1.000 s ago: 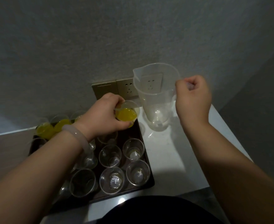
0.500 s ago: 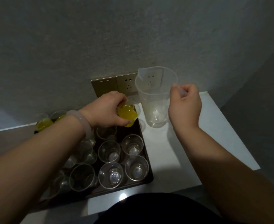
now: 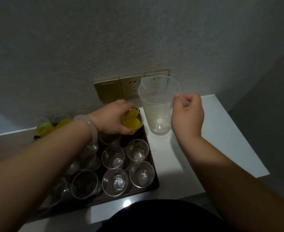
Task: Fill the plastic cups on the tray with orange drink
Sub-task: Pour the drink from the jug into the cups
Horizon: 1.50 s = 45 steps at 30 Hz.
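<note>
Gripping a small clear plastic cup of orange drink [image 3: 132,123] in the left hand [image 3: 112,118], fingers curled round its wall, right at the far right corner of the dark rectangular tray [image 3: 134,193]. Held a little lower toward that corner than a second ago. Clasping the tall clear plastic jug [image 3: 158,104] by its handle at the rim in the right hand [image 3: 187,116], fist closed, just right of the tray over the white bench [image 3: 221,139]; cannot tell whether resting there or held just above. Empty and upright, much as before. Long axis near vertical, mouth up, spout turned left and away toward the gold wall socket plate [image 3: 132,87]. Cup likewise mouth up, axis near vertical, leaning slightly. Crowded on the near side by empty clear plastic cups [image 3: 142,174], upright in tight rows out to the tray's near and right rims. Joined at the far left corner by filled cups [image 3: 45,129] of orange drink. Open bench only to the right of the jug and right forearm, running to an edge well apart from the tray; wall close behind.
</note>
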Each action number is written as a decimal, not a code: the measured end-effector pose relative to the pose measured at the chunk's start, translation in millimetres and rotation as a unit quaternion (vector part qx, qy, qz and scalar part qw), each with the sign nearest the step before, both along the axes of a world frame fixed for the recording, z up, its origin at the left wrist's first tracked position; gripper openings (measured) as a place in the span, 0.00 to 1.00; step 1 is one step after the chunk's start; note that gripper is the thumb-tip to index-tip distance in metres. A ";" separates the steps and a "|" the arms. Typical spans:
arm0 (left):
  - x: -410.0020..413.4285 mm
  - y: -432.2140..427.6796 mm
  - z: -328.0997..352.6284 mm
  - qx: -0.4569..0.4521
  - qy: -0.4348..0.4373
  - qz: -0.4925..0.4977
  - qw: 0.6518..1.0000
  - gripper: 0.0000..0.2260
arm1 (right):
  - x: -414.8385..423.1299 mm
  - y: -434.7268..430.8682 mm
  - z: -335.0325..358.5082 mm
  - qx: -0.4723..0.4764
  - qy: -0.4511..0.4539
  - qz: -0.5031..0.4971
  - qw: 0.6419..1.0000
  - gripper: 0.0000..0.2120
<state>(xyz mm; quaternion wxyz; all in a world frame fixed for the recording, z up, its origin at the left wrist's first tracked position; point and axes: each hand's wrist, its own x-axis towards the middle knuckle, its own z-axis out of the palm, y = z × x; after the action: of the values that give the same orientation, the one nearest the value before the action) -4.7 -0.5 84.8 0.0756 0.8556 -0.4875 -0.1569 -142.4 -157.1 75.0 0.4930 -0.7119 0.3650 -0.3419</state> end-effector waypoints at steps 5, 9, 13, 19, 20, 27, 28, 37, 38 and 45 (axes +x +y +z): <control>0.1 -2.0 -9.6 0.017 -0.007 -0.010 1.000 0.36 | -1.5 4.0 -5.3 -0.002 0.007 0.004 1.000 0.08; 2.2 -1.4 -16.3 0.039 -0.029 -0.027 0.998 0.36 | -1.7 7.7 -11.0 -0.009 0.005 0.001 1.000 0.10; 4.7 -1.9 -19.3 0.059 -0.065 -0.056 0.995 0.36 | -4.3 10.0 -12.3 -0.020 0.003 0.012 1.000 0.10; 8.1 -4.5 -21.1 0.107 -0.110 -0.091 0.984 0.36 | -5.0 11.6 -12.9 -0.033 0.002 0.012 0.999 0.10; 8.5 -4.4 -21.6 0.110 -0.113 -0.094 0.983 0.36 | -5.0 11.8 -13.1 -0.032 0.002 0.012 0.999 0.10; 12.9 -0.8 -27.3 0.104 -0.099 -0.101 0.984 0.35 | -4.1 10.8 -16.3 -0.026 0.005 0.005 1.000 0.10; 13.3 0.0 -28.4 0.099 -0.097 -0.101 0.985 0.35 | -4.2 10.6 -16.4 -0.026 0.006 0.004 1.000 0.10; 18.3 -2.4 -30.0 0.095 -0.107 -0.118 0.983 0.35 | -3.1 10.0 -19.8 -0.013 0.018 0.008 1.000 0.09; 18.1 -2.2 -30.0 0.093 -0.109 -0.121 0.982 0.35 | -2.7 10.1 -19.7 -0.012 0.019 0.008 1.000 0.09; 18.1 -2.9 -29.8 0.103 -0.113 -0.129 0.980 0.36 | -0.7 11.0 -21.0 -0.002 0.018 0.007 1.000 0.09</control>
<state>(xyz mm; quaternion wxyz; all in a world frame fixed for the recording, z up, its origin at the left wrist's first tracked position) 13.4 -3.4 54.9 -0.0900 0.8007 -0.5806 -0.1169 -143.1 -146.1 54.0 0.4874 -0.7212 0.3687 -0.3261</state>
